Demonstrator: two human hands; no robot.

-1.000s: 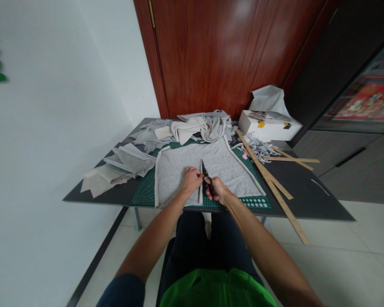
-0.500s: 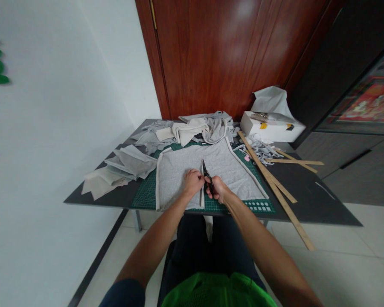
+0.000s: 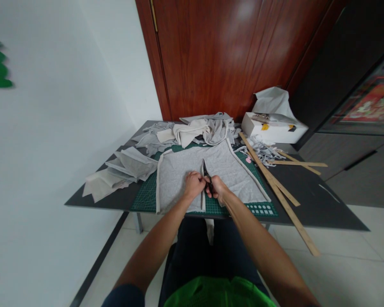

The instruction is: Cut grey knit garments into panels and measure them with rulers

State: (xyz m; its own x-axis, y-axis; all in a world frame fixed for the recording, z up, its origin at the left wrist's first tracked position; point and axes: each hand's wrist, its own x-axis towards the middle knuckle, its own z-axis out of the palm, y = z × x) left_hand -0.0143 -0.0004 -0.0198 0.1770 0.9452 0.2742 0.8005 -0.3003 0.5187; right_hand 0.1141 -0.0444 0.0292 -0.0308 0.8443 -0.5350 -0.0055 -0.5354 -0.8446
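Observation:
Grey fabric (image 3: 176, 170) lies spread over a green cutting mat (image 3: 146, 194), with a slit running from its near edge up to the middle. My right hand (image 3: 216, 187) is closed around the handles of black scissors (image 3: 207, 171), whose blades point away from me at the top of the slit. Just left of the blades, my left hand (image 3: 194, 183) pinches the fabric along the cut edge. The fingertips of both hands nearly meet. Whether the blades are apart is too small to tell.
Folded grey cloth pieces (image 3: 136, 162) lie at the left, and a heap of fabric (image 3: 192, 130) at the back. Wooden rulers (image 3: 281, 198) cross at the right, one overhanging the front edge. Fabric strips (image 3: 262, 149) and a white box (image 3: 275, 128) sit behind them.
Both hands and the scissors keep nearly the same place on the fabric. The whole view has shifted slightly.

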